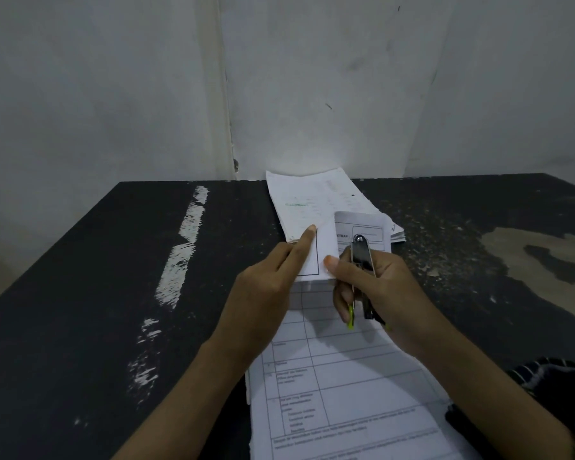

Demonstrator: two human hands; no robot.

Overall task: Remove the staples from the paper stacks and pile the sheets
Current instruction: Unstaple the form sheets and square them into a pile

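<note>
A printed paper stack [346, 393] with table lines lies on the black table in front of me. Its top sheet [326, 250] is curled back at the far end. My left hand [266, 290] pinches the left edge of that curled sheet, index finger stretched along it. My right hand [375, 293] grips a metal staple remover [362, 260] with green-tipped handles, and its thumb presses on the curled sheet. A pile of loose sheets [312, 200] lies further back against the wall.
The black table [97, 293] has white scrape marks on the left and a worn pale patch [545, 267] on the right. A grey wall stands right behind the table. A striped dark sleeve [558, 393] shows at the lower right.
</note>
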